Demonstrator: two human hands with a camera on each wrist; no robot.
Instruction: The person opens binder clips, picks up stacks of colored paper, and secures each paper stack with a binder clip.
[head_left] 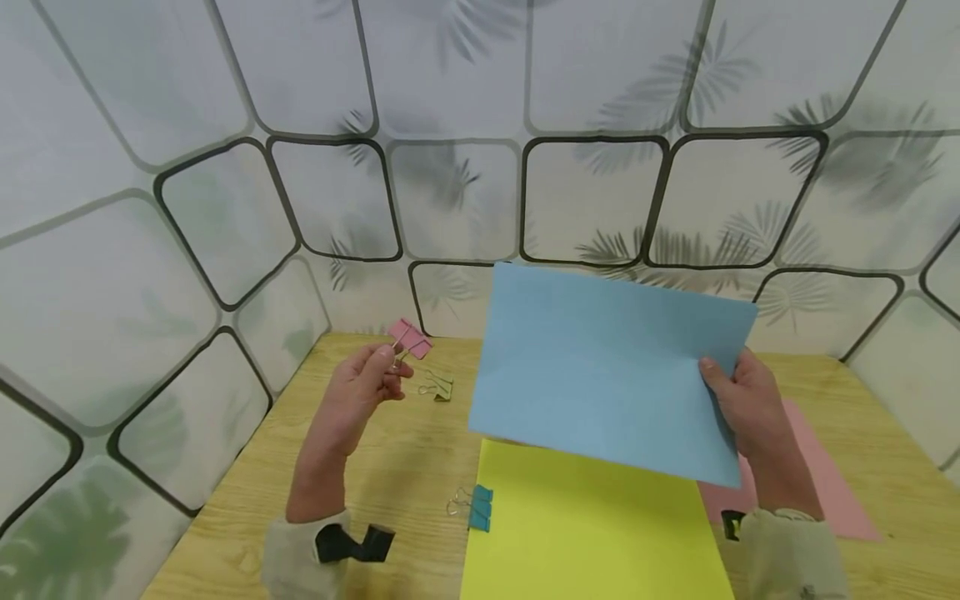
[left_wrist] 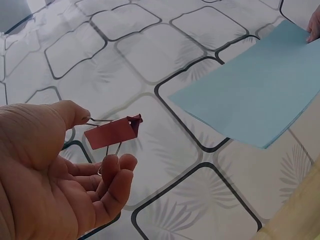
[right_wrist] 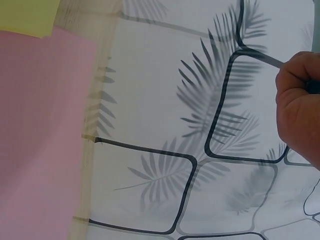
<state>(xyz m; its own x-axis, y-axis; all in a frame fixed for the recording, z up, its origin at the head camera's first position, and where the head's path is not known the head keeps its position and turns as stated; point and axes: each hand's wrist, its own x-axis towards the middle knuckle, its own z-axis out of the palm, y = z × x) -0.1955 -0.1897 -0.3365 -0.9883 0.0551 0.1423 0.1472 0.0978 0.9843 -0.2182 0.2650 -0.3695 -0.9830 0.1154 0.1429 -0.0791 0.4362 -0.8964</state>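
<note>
Between thumb and fingers, my left hand [head_left: 363, 385] pinches a pink binder clip [head_left: 409, 338] by its wire handles. In the left wrist view the clip [left_wrist: 112, 134] shows its handles spread apart. My right hand [head_left: 750, 404] grips the right edge of a stack of light blue paper [head_left: 611, 371], thumb on top, held up off the table. The blue sheets [left_wrist: 250, 85] stand apart from the pink clip. Below them lies yellow paper [head_left: 592, 525] with a teal binder clip [head_left: 481, 508] on its left edge. The right wrist view shows only part of the right hand [right_wrist: 300, 107].
A yellow-green binder clip [head_left: 442, 388] lies on the wooden table [head_left: 405, 467] beyond the teal one. Pink paper [head_left: 821, 483] lies at the right, partly under the yellow paper and behind the right forearm. Patterned white walls [head_left: 465, 200] enclose the table's back and sides.
</note>
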